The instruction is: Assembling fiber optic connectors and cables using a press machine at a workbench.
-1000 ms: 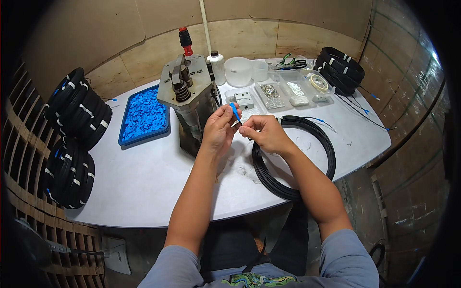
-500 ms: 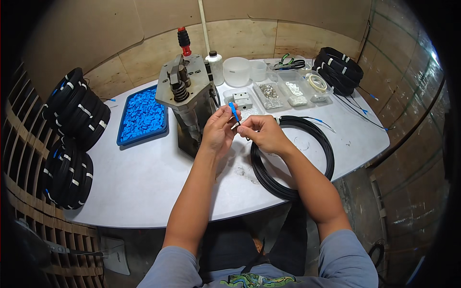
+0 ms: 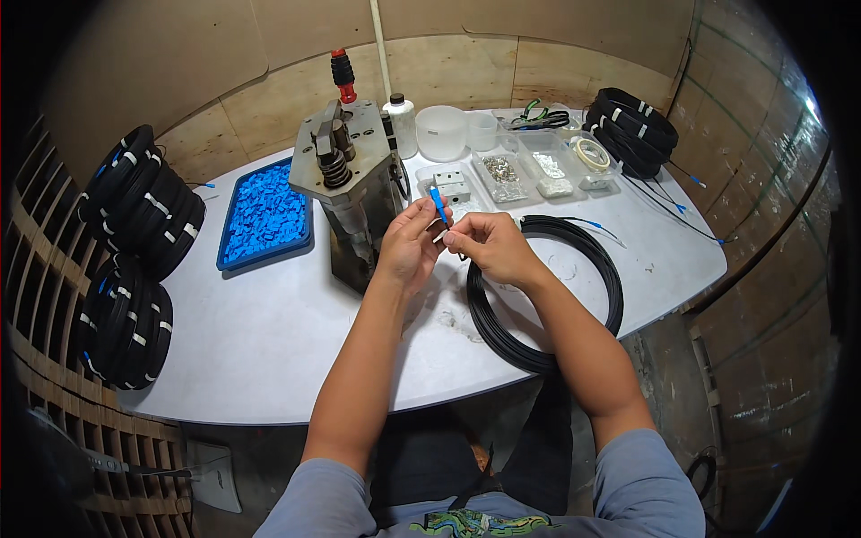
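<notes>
Over the middle of the table, my left hand (image 3: 411,240) pinches a slim blue cable connector (image 3: 438,203) between thumb and fingers, its tip pointing up and away from me. Just below it my right hand (image 3: 495,251) is closed in a pinch at the connector's lower end, where black cable enters; the fingers hide most of that spot. A small pale bit shows between the two hands. Beneath my right wrist lies a coil of black cable (image 3: 612,280), with another blue-ended lead (image 3: 587,222) sticking out at its far side.
Left of my hands stands a metal press (image 3: 348,215) with a red-and-black handle, beside a tray (image 3: 269,256) of small blue parts. Behind are a bottle (image 3: 404,134), clear tubs (image 3: 441,134), bins of small parts (image 3: 502,190) and pliers (image 3: 549,119). Tied cable coils (image 3: 148,215) flank the table.
Both hands stay nearly in place. The blue connector has tilted slightly, and my right fingers have shifted a little at its lower end.
</notes>
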A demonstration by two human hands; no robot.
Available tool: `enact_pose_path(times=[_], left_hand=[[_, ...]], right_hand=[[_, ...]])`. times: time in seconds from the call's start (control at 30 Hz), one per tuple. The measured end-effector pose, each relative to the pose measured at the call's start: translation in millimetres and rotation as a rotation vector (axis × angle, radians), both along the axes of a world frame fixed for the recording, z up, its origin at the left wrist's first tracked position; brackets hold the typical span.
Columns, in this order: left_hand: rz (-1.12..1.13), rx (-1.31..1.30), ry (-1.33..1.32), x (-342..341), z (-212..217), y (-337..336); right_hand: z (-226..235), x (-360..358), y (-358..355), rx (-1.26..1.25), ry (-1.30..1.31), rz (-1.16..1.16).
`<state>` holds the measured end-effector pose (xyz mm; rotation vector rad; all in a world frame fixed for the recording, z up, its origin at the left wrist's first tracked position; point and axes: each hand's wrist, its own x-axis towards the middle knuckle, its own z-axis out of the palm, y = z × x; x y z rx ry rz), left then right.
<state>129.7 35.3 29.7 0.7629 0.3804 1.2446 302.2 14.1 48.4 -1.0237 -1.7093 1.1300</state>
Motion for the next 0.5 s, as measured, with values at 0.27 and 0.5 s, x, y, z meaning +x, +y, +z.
enact_pose_path(times=[0.27, 0.5], left_hand=[[-0.022, 0.014, 0.032, -1.9, -0.2, -0.6], [-0.036, 0.017, 0.037, -1.8, -2.4, 0.5]], right_hand=[[-3.6, -0.3, 1.7, -0.004, 0.073, 0.013], [-4.3, 0.3, 2.7, -0.012, 0.092, 0.017]])
